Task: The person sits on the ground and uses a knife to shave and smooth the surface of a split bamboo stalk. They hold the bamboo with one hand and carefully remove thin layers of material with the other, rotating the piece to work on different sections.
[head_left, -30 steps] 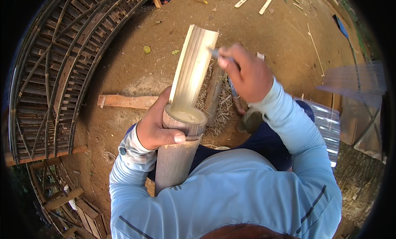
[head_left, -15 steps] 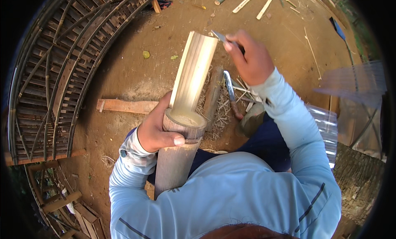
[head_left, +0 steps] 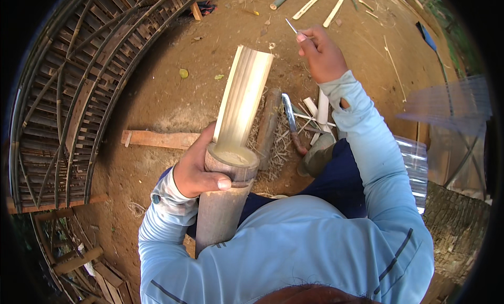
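My left hand [head_left: 197, 170] is wrapped round a thick bamboo section [head_left: 220, 217] just below its ringed node. The bamboo leans against my body, tilted away from me. From its far rim rises a long pale half-round tongue [head_left: 243, 97], its inner face turned toward me. My right hand [head_left: 323, 55] is raised to the right of the tongue's top, apart from it. Its closed fingers grip a small knife [head_left: 291, 25]; only the thin blade shows, pointing up and left, and the handle is hidden in the fist.
A curved blade with a brown handle [head_left: 290, 120] lies by a bamboo piece [head_left: 269, 128], among shavings and pale strips. An orange-brown plank [head_left: 160, 139] lies left. A slatted bamboo structure [head_left: 79, 94] fills the far left. Split pieces [head_left: 336, 9] lie beyond, and clear corrugated sheets [head_left: 412, 162] stand right.
My right hand with the knife has moved up and away from the tongue's top edge. My left hand and the bamboo have shifted only slightly. A small chip now shows near the tongue's top.
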{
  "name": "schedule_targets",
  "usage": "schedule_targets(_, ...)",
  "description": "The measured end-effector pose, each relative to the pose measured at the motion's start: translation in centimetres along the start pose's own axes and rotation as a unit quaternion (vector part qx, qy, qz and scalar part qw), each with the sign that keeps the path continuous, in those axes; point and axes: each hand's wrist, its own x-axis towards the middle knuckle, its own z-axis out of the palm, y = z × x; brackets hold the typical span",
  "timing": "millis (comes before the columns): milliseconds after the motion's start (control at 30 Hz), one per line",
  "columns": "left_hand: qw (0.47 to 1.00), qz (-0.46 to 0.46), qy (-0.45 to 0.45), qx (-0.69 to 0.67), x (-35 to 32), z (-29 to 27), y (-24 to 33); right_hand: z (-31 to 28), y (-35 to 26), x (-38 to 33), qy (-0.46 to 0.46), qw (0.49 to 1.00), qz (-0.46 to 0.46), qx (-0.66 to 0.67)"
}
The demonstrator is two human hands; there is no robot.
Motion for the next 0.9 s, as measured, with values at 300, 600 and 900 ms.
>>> schedule_targets(300, 0.999, -0.005, -0.004, -0.034, 0.1, -0.3, -0.3, 0.4, -5.0, -3.1, -0.126, 0.938, 0.201, 0.251)
schedule_targets(600, 1.0, -0.007, -0.01, -0.021, 0.3, -0.7, -0.7, 5.0, -5.3, -2.4, -0.009, 0.958, 0.018, 0.285)
schedule_targets(900, 1.0, 0.003, -0.014, -0.026, 0.2, -1.0, -0.8, -0.5, -1.2, -1.0, -0.016, 1.0, -0.003, 0.001)
